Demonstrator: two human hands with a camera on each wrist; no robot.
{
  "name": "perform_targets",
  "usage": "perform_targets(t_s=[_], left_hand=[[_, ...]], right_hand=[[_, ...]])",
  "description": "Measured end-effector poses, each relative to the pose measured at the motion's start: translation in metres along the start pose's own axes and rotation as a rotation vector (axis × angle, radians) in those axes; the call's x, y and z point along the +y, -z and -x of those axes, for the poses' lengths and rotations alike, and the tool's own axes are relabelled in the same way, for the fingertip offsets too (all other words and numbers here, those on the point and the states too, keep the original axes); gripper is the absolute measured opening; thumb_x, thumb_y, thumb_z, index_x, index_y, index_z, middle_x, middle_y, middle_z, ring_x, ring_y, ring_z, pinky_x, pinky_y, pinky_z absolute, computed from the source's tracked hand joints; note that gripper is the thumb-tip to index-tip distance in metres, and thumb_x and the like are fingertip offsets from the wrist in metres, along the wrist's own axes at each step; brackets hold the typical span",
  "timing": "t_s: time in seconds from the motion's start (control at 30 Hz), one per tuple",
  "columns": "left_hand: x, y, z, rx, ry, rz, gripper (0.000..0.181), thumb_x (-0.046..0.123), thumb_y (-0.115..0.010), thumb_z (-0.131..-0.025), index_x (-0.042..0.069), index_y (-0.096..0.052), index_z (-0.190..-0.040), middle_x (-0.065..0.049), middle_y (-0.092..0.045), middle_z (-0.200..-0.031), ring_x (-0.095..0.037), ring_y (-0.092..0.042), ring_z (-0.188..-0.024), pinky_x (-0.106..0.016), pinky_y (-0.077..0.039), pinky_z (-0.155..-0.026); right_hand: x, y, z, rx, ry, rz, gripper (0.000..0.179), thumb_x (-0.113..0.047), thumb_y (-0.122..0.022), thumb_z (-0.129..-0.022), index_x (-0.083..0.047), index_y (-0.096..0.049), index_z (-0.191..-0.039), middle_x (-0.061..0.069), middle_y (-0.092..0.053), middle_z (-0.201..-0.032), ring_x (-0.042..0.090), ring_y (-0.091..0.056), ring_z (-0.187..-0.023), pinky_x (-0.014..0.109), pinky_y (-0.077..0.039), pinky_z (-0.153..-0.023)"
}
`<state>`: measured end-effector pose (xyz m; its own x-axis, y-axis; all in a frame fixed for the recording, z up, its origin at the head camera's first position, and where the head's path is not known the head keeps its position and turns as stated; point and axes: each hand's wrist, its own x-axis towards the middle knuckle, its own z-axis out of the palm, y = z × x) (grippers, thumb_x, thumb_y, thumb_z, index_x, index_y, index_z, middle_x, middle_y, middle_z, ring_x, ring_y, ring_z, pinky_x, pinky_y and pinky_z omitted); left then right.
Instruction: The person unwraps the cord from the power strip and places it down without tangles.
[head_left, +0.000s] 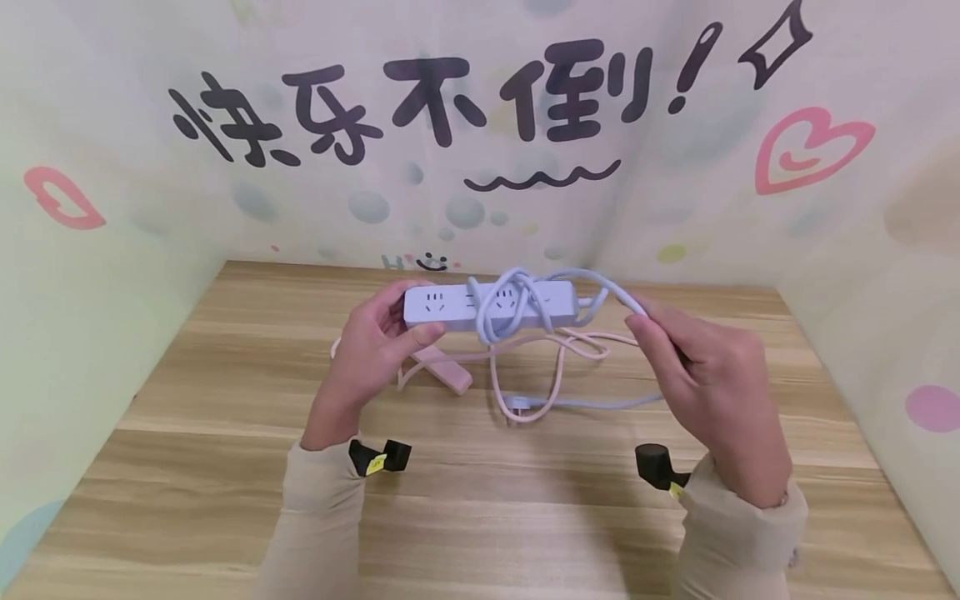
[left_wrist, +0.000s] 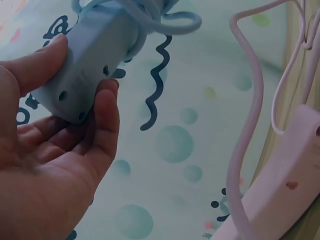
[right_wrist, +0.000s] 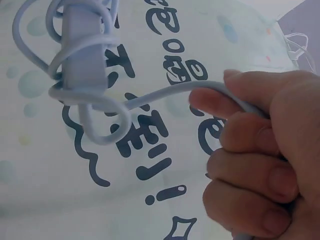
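Note:
A blue power strip (head_left: 450, 310) is held up over the table, its sockets facing the head camera. My left hand (head_left: 375, 342) grips its left end, thumb on the front edge and fingers behind. Blue cord (head_left: 517, 304) is looped in a tangle round the strip's right half. To the right, my right hand (head_left: 705, 367) holds the cord, pinched between thumb and forefinger, with the other fingers curled round it in the right wrist view. The cord's blue plug (head_left: 517, 404) lies on the table.
Beneath lies a pink power strip (head_left: 446, 371) with its pink cord (head_left: 558, 375) in loose loops on the wooden table (head_left: 480, 517). Printed cloth walls (head_left: 420, 217) stand at the back and both sides. Black wrist cameras (head_left: 654, 467) sit on both sleeves.

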<state>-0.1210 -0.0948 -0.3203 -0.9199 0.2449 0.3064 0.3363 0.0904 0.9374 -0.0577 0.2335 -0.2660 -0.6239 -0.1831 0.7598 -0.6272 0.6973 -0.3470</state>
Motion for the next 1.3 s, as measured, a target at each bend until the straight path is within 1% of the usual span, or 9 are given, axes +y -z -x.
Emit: perform_targets(t_s=[0.17, 0.3, 0.4, 0.57, 0.7, 0.9, 1.0, 1.17, 1.3], left_hand=[[-0.003, 0.006, 0.003, -0.063, 0.009, -0.031, 0.047, -0.006, -0.071, -0.088, -0.006, -0.057, -0.133, -0.020, -0.063, -0.120, -0.011, -0.063, -0.099, -0.016, -0.056, -0.086], [-0.006, 0.007, 0.004, -0.112, -0.023, -0.021, 0.048, -0.005, -0.072, -0.088, -0.007, -0.056, -0.133, -0.018, -0.063, -0.118, -0.010, -0.063, -0.098, -0.017, -0.056, -0.086], [-0.009, 0.007, 0.005, -0.125, -0.047, -0.014, 0.048, -0.003, -0.073, -0.088, -0.007, -0.056, -0.133, -0.017, -0.063, -0.116, -0.011, -0.064, -0.098, -0.018, -0.057, -0.085], [-0.018, 0.008, 0.003, -0.136, -0.035, -0.025, 0.047, -0.005, -0.071, -0.089, -0.006, -0.056, -0.134, -0.018, -0.062, -0.116, -0.010, -0.063, -0.097, -0.017, -0.056, -0.085], [-0.025, 0.008, 0.001, -0.147, -0.025, 0.008, 0.048, -0.006, -0.069, -0.090, -0.008, -0.054, -0.135, -0.018, -0.061, -0.117, -0.009, -0.063, -0.099, -0.018, -0.057, -0.086], [-0.031, 0.010, 0.000, -0.098, -0.028, 0.075, 0.046, -0.007, -0.066, -0.091, -0.011, -0.053, -0.134, 0.005, -0.064, -0.114, -0.007, -0.063, -0.101, -0.017, -0.055, -0.089], [-0.031, 0.012, 0.001, -0.070, -0.037, 0.099, 0.043, -0.007, -0.064, -0.091, -0.013, -0.052, -0.133, 0.010, -0.066, -0.113, -0.006, -0.064, -0.102, -0.016, -0.055, -0.090], [-0.031, 0.014, 0.003, -0.049, -0.049, 0.089, 0.044, -0.009, -0.063, -0.091, -0.014, -0.052, -0.133, 0.011, -0.066, -0.113, -0.006, -0.064, -0.103, -0.016, -0.054, -0.090], [-0.030, 0.014, 0.001, -0.039, -0.028, 0.076, 0.046, -0.008, -0.064, -0.090, -0.011, -0.053, -0.135, 0.010, -0.066, -0.115, -0.007, -0.064, -0.103, -0.016, -0.055, -0.091]], right_hand=[[0.004, -0.002, -0.003, 0.058, 0.042, 0.013, 0.028, -0.026, -0.066, -0.100, -0.003, -0.079, -0.110, -0.006, -0.043, -0.058, -0.002, -0.027, -0.053, 0.008, -0.020, -0.052], [0.009, -0.005, -0.005, 0.108, 0.003, 0.035, 0.019, -0.008, -0.073, -0.093, -0.002, -0.078, -0.110, -0.002, -0.047, -0.058, 0.000, -0.030, -0.054, 0.009, -0.022, -0.053], [0.015, -0.009, -0.005, 0.137, -0.042, 0.037, 0.027, 0.004, -0.076, -0.085, -0.002, -0.078, -0.111, 0.002, -0.051, -0.058, 0.000, -0.032, -0.055, 0.009, -0.023, -0.053], [0.028, -0.015, -0.005, 0.148, -0.101, 0.027, 0.024, 0.005, -0.075, -0.086, -0.002, -0.079, -0.109, 0.004, -0.051, -0.058, -0.002, -0.030, -0.054, 0.010, -0.021, -0.052], [0.039, -0.019, -0.003, 0.129, -0.117, 0.027, 0.022, 0.003, -0.074, -0.089, -0.004, -0.080, -0.108, 0.001, -0.049, -0.058, -0.001, -0.027, -0.053, 0.011, -0.021, -0.052], [0.050, -0.023, -0.001, 0.090, -0.141, 0.022, 0.019, -0.001, -0.074, -0.090, -0.005, -0.080, -0.107, 0.001, -0.048, -0.059, -0.001, -0.028, -0.054, 0.013, -0.023, -0.052], [0.054, -0.026, 0.000, 0.051, -0.147, 0.009, 0.015, -0.003, -0.075, -0.090, -0.005, -0.081, -0.104, 0.001, -0.048, -0.059, -0.001, -0.029, -0.054, 0.014, -0.024, -0.053], [0.059, -0.030, 0.003, -0.044, -0.142, 0.012, 0.012, -0.008, -0.074, -0.092, -0.010, -0.081, -0.101, -0.001, -0.045, -0.056, -0.001, -0.029, -0.052, 0.016, -0.024, -0.050], [0.061, -0.030, 0.005, -0.109, -0.160, 0.034, 0.012, -0.009, -0.072, -0.093, -0.011, -0.082, -0.099, -0.003, -0.054, -0.058, -0.002, -0.032, -0.052, 0.015, -0.027, -0.050]])
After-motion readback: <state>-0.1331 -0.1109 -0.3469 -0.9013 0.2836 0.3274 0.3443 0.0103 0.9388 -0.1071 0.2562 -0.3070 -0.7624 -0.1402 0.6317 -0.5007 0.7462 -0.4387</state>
